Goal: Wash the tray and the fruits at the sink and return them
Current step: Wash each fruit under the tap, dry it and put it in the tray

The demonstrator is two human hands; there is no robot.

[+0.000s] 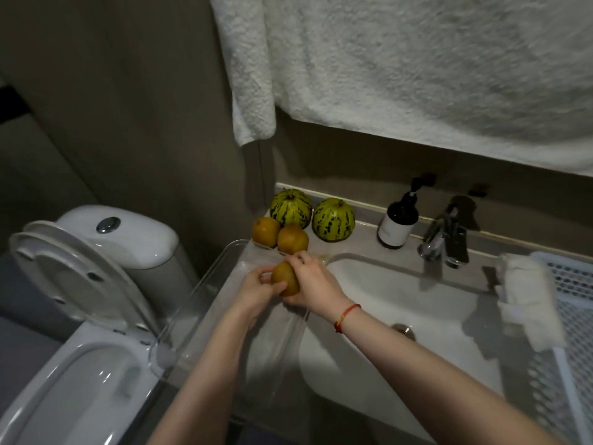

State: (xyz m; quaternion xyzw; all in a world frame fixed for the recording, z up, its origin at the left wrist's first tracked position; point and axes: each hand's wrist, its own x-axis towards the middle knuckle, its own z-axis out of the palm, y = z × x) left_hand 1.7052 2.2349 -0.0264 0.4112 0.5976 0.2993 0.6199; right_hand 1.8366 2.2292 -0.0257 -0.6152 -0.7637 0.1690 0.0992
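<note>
A brown-orange round fruit (285, 278) is held between both hands above the clear tray (195, 290), which lies on the counter left of the white sink (417, 303). My left hand (256, 292) grips the fruit from the left; my right hand (313, 282) wraps it from the right and behind. Two more orange fruits (265, 231) (292, 239) sit at the tray's far end. Two striped green melons (290, 207) (333, 219) stand behind them on the counter.
A dark pump bottle (399, 220) and a chrome faucet (444, 239) stand behind the basin. A white cloth (529, 297) hangs over a white mesh basket (574, 316) at right. An open toilet (83, 284) stands at left. White towels (417, 75) hang above.
</note>
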